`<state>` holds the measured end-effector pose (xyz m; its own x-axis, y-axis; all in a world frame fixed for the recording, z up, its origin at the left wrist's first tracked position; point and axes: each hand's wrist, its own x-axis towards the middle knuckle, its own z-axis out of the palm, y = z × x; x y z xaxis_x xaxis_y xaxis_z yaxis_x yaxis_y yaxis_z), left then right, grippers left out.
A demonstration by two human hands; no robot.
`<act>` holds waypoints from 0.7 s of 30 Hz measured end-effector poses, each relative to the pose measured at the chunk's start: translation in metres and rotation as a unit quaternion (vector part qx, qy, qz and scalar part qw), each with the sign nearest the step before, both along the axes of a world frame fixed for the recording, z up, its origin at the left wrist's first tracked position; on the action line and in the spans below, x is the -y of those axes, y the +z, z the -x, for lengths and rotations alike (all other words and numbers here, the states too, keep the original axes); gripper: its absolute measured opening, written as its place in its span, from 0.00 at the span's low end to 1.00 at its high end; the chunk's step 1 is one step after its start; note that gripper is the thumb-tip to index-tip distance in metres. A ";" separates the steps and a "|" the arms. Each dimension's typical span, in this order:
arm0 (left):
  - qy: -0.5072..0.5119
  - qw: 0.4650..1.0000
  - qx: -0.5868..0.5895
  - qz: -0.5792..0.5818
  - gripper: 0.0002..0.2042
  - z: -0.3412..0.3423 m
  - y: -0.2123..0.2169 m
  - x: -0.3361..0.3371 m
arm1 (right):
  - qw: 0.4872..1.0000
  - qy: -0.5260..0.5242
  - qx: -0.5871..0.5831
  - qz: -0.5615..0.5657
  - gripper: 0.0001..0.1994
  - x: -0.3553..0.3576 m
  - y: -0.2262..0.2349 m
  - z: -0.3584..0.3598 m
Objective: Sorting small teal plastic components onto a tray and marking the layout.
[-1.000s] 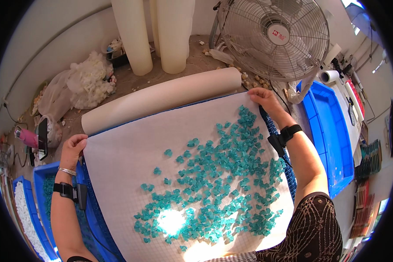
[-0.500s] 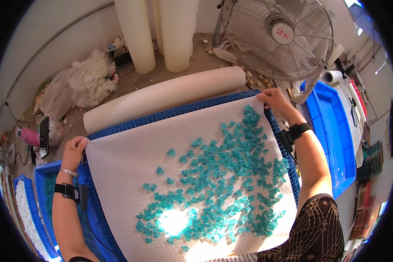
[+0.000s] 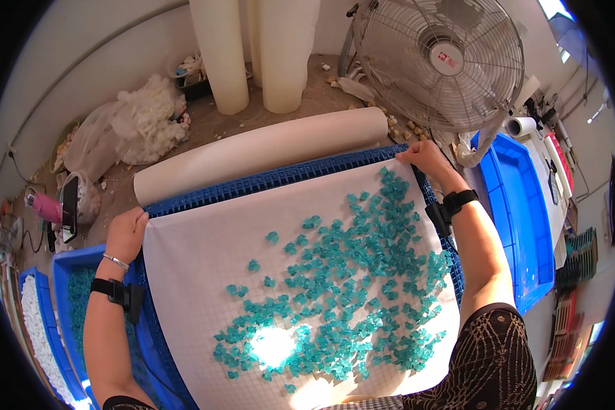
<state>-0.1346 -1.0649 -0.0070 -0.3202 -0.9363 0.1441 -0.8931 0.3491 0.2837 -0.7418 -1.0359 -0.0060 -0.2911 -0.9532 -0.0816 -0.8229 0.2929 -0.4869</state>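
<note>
A white sheet (image 3: 205, 273) lies over a dark blue grid-patterned rack (image 3: 273, 179), whose far edge shows beyond it. Many small teal pieces (image 3: 348, 273), like flakes or petals, are scattered on the sheet, thickest toward the right and near side. My left hand (image 3: 127, 229) pinches the sheet's far left corner. At the far right corner, my right hand (image 3: 427, 158) pinches the sheet between thumb and fingers. Bright sunlight washes out part of the near area.
Behind the rack lies a thick cream roll (image 3: 266, 147); upright rolls (image 3: 283, 61) and a large fan (image 3: 444, 61) stand farther back. A blue tray (image 3: 516, 219) is at right. On the left are a bin of teal pieces (image 3: 82, 294) and a tray of white pieces (image 3: 37, 321).
Both hands have drawn slightly nearer with the sheet's far corners, the left one also shifting right. More of the rack's far edge shows now.
</note>
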 end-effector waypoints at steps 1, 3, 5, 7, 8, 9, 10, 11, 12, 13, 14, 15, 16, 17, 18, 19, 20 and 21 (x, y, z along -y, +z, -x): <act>-0.007 1.000 0.012 0.006 0.11 0.001 0.001 -0.001 | 1.000 -0.008 0.015 -0.001 0.16 0.001 -0.003 -0.001; -0.003 1.000 0.014 0.009 0.11 -0.003 0.004 -0.004 | 0.999 -0.008 0.034 -0.003 0.16 0.004 -0.008 -0.006; -0.003 1.000 0.024 0.016 0.11 -0.010 0.005 -0.007 | 0.999 0.000 0.027 0.025 0.16 0.009 -0.015 -0.015; -0.005 0.999 0.034 0.020 0.11 -0.009 0.002 -0.005 | 0.998 0.020 0.025 0.060 0.15 0.006 -0.021 0.000; -0.008 0.999 0.036 0.017 0.11 -0.003 0.001 -0.001 | 0.998 0.020 0.009 0.054 0.15 0.005 -0.022 0.011; -0.014 0.999 0.035 0.015 0.11 0.004 0.000 0.002 | 0.999 0.003 -0.003 0.045 0.14 0.002 -0.022 0.023; -0.016 0.999 0.039 0.012 0.12 0.004 -0.001 0.002 | 0.999 -0.013 -0.007 0.040 0.14 -0.001 -0.015 0.013; -0.020 0.999 0.038 0.008 0.12 0.003 -0.001 0.003 | 0.998 -0.014 0.035 0.048 0.14 -0.004 -0.012 0.012; -0.024 0.999 0.036 0.005 0.12 -0.001 -0.001 0.003 | 0.997 -0.033 0.063 0.033 0.13 -0.005 -0.009 0.003; -0.014 0.999 0.042 0.004 0.12 -0.003 0.001 0.001 | 0.996 -0.032 0.082 0.028 0.12 -0.004 -0.008 -0.003; -0.011 0.999 0.048 -0.006 0.12 -0.004 0.002 -0.001 | 0.996 -0.023 0.087 0.027 0.12 -0.004 -0.007 -0.011; -0.010 0.998 0.052 -0.015 0.13 -0.005 0.003 -0.002 | 0.996 -0.028 0.080 0.029 0.11 -0.005 -0.004 -0.016; -0.005 0.998 0.055 -0.015 0.13 -0.007 0.003 -0.001 | 0.996 -0.034 0.072 0.031 0.11 -0.005 -0.003 -0.020; -0.008 0.998 0.061 -0.018 0.13 -0.009 0.002 0.000 | 0.997 -0.030 0.072 0.026 0.11 -0.003 -0.005 -0.019; -0.013 0.998 0.066 -0.021 0.14 -0.009 0.002 0.001 | 0.997 -0.027 0.074 0.026 0.11 -0.003 -0.006 -0.016; -0.011 0.997 0.067 -0.020 0.14 -0.008 0.004 0.002 | 0.997 -0.026 0.072 0.027 0.11 -0.003 -0.007 -0.013; -0.011 0.996 0.079 -0.035 0.14 -0.008 0.005 0.003 | 0.997 -0.025 0.071 0.028 0.11 -0.003 -0.008 -0.011; -0.011 0.994 0.092 -0.050 0.15 -0.008 0.007 0.003 | 0.997 -0.028 0.073 0.027 0.11 -0.003 -0.008 -0.012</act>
<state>-0.1267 -1.0681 0.0001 -0.3539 -0.9352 -0.0114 -0.9252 0.3483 0.1505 -0.7303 -1.0325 -0.0142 -0.3329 -0.9399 -0.0755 -0.7250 0.3063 -0.6169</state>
